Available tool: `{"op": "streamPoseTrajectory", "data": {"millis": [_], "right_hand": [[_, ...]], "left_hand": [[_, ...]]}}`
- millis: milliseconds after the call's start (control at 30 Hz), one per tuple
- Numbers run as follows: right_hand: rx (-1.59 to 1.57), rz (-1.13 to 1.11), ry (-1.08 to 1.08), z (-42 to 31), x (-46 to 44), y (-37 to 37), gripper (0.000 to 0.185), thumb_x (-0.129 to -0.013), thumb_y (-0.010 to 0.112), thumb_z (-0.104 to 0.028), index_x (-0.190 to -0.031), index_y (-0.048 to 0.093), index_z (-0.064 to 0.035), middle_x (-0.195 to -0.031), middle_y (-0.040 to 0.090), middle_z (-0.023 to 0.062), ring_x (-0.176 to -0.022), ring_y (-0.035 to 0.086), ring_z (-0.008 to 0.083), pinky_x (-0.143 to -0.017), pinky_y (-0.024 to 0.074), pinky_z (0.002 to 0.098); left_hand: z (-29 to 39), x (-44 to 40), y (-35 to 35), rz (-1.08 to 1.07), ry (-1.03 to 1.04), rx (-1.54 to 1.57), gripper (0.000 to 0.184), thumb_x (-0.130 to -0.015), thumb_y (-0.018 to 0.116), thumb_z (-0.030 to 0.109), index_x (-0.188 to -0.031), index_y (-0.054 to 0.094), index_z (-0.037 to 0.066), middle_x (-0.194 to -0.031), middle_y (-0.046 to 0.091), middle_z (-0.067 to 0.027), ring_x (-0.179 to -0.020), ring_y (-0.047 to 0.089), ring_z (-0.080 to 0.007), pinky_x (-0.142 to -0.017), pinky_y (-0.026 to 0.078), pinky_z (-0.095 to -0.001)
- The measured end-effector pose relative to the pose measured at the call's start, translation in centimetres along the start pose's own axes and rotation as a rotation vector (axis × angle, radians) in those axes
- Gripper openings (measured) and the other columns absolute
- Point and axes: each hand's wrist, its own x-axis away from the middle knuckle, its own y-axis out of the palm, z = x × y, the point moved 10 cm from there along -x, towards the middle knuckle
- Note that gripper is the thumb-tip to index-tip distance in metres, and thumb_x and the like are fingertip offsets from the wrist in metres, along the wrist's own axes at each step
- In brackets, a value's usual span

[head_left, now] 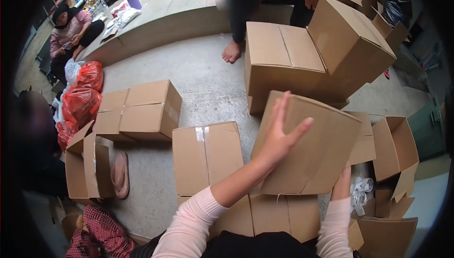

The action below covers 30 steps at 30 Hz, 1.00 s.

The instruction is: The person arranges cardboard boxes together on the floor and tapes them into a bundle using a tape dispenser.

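Note:
A brown cardboard box is tilted up in front of me. My left hand lies against its near face with the fingers spread and the thumb apart. At the box's lower right edge is my right hand, its fingers hidden behind the cardboard. Beneath the raised box lies another closed carton. To the left of my left hand sits a closed box with clear tape. Beyond the raised box stand a large closed box and a taller one.
Another closed box, an open box and a sandal are at the left. Red bags lie beyond. People sit at the left and top. Open boxes and plastic scraps are at the right.

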Motion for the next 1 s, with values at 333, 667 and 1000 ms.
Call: {"op": "streamPoseTrajectory", "data": {"millis": [333, 667, 1000], "right_hand": [[-0.318, -0.187, 0.339, 5.5, -4.7, 10.6, 0.039, -0.090, 0.044, -0.031, -0.113, 0.052, -0.0005, -0.099, 0.060, 0.0084, -0.083, 0.060, 0.0158, -0.069, 0.0517, 0.0290], [0.619, 0.147, -0.512, -6.2, -8.9, 6.6, 0.045, -0.090, 0.045, -0.036, -0.124, 0.044, -0.0075, -0.121, 0.049, 0.0112, -0.113, 0.044, 0.0188, -0.094, 0.0348, 0.0291], [1.066, 0.188, -0.550, -6.1, -7.9, 11.8, 0.049, -0.084, 0.049, -0.041, -0.128, 0.040, -0.0195, -0.131, 0.039, 0.0103, -0.117, 0.041, 0.0279, -0.095, 0.0335, 0.0335]], "left_hand": [[-6.3, 1.8, -4.8, 0.170, -0.010, -0.521, 0.069, -0.081, 0.058, 0.032, -0.136, 0.022, 0.011, -0.141, 0.013, -0.0215, -0.132, 0.009, -0.0346, -0.104, 0.008, -0.0505], [-11.3, -1.0, -11.5, 0.319, 0.289, -1.366, 0.034, -0.079, 0.054, 0.038, -0.072, 0.059, 0.006, -0.071, 0.054, -0.0096, -0.073, 0.048, -0.0261, -0.069, 0.034, -0.0378], [-10.9, -0.2, -13.2, 0.339, 0.117, -1.026, 0.030, -0.080, 0.056, 0.033, -0.085, 0.060, 0.005, -0.087, 0.058, -0.0126, -0.088, 0.051, -0.0281, -0.085, 0.035, -0.0391]]}}
